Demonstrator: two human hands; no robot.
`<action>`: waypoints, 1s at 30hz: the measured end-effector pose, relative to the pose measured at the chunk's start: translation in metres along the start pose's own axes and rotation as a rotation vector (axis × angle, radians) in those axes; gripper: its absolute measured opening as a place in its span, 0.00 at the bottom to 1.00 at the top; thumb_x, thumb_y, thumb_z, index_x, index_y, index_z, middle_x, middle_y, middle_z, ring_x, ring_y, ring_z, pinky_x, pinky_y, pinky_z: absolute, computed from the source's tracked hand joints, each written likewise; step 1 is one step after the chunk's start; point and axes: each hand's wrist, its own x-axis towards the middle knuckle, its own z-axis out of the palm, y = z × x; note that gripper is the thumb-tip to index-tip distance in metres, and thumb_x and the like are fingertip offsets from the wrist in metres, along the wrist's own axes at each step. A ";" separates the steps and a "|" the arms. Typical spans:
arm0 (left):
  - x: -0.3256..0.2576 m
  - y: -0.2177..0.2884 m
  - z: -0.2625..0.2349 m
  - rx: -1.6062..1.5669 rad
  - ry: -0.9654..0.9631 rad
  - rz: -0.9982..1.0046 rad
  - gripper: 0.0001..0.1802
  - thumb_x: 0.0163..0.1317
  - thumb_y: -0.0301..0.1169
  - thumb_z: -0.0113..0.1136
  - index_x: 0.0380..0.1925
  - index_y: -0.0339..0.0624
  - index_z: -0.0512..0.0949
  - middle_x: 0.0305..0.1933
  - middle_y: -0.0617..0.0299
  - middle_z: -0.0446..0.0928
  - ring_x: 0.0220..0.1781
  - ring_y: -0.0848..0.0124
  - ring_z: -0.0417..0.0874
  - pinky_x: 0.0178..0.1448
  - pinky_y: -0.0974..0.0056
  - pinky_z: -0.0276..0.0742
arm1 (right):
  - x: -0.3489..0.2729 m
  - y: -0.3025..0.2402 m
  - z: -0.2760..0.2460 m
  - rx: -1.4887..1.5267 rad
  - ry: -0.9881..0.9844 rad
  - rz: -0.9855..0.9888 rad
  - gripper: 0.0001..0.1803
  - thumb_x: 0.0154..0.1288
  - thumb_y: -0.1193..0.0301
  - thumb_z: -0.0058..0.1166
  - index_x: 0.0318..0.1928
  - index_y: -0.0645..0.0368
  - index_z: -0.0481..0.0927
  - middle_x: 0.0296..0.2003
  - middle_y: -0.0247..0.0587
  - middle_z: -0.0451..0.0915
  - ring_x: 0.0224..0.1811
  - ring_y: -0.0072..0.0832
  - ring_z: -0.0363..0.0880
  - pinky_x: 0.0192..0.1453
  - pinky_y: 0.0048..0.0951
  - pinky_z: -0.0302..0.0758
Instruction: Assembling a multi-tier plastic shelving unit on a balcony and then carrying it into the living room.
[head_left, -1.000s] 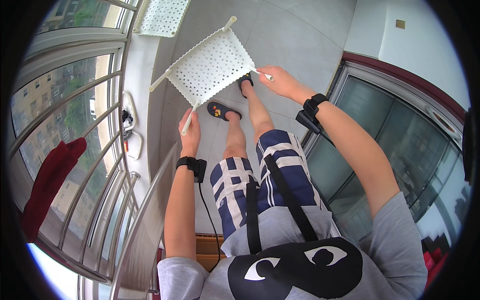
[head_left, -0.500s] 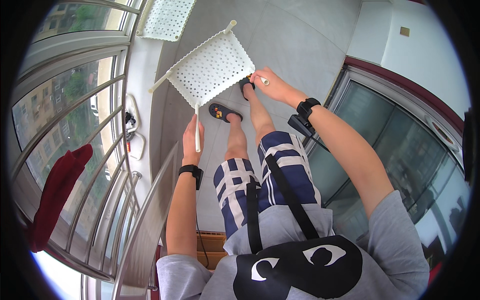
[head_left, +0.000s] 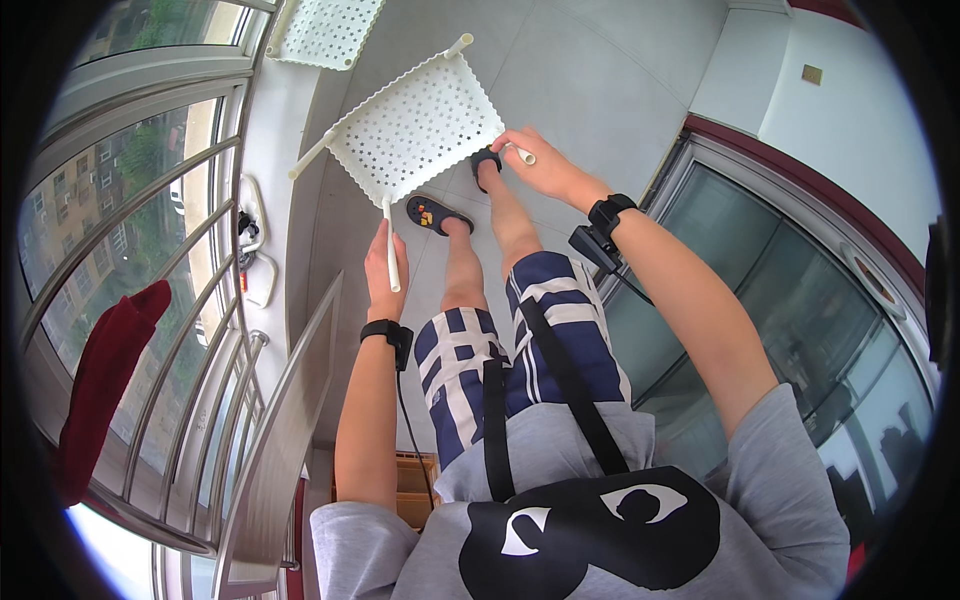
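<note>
A white plastic shelf (head_left: 415,125), punched with star-shaped holes and wavy along its rim, is held out in front of me. Tubular legs stick out from its corners. My left hand (head_left: 383,268) is closed around the near leg (head_left: 392,245), just below the corner. At the right corner, my right hand (head_left: 545,165) grips another leg, whose hollow end (head_left: 526,157) shows beside the fingers. The far leg (head_left: 459,46) and the left leg (head_left: 311,157) are untouched.
A second white perforated shelf (head_left: 325,32) lies at the upper left, by the window ledge. Metal window bars (head_left: 190,270) with a dark red cloth (head_left: 105,390) run along the left. Glass sliding doors (head_left: 760,300) stand at right. My clog (head_left: 440,214) is below the shelf.
The whole view has shifted slightly, with most things a little further left. Both hands keep their hold on the shelf's legs, and the shelf is tilted much as before.
</note>
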 end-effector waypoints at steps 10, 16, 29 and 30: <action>0.026 0.010 -0.001 -0.249 -0.010 -0.176 0.21 0.67 0.35 0.47 0.52 0.28 0.73 0.36 0.36 0.79 0.42 0.41 0.80 0.45 0.52 0.76 | -0.007 0.009 -0.016 -0.180 -0.051 -0.080 0.20 0.68 0.66 0.44 0.60 0.52 0.70 0.51 0.46 0.70 0.52 0.38 0.70 0.58 0.36 0.68; 0.010 -0.020 0.007 -0.405 0.068 -0.244 0.27 0.69 0.37 0.48 0.63 0.32 0.63 0.50 0.43 0.78 0.53 0.53 0.80 0.57 0.58 0.73 | 0.028 -0.030 -0.088 0.164 -0.297 0.249 0.26 0.64 0.71 0.47 0.64 0.57 0.68 0.43 0.36 0.80 0.40 0.23 0.78 0.47 0.26 0.74; -0.086 -0.009 0.049 -0.702 0.048 -0.832 0.22 0.65 0.24 0.46 0.60 0.35 0.65 0.53 0.54 0.74 0.45 0.66 0.79 0.49 0.63 0.75 | 0.300 -0.136 -0.079 -0.481 -0.306 -0.109 0.37 0.62 0.65 0.49 0.71 0.58 0.55 0.47 0.50 0.79 0.46 0.39 0.79 0.53 0.36 0.74; -0.102 -0.009 0.056 -0.708 0.050 -0.856 0.22 0.65 0.24 0.46 0.60 0.35 0.65 0.53 0.54 0.74 0.45 0.66 0.79 0.49 0.63 0.75 | 0.310 -0.135 -0.068 -0.847 -0.417 -0.395 0.40 0.61 0.65 0.50 0.72 0.58 0.51 0.48 0.55 0.79 0.48 0.46 0.78 0.55 0.39 0.74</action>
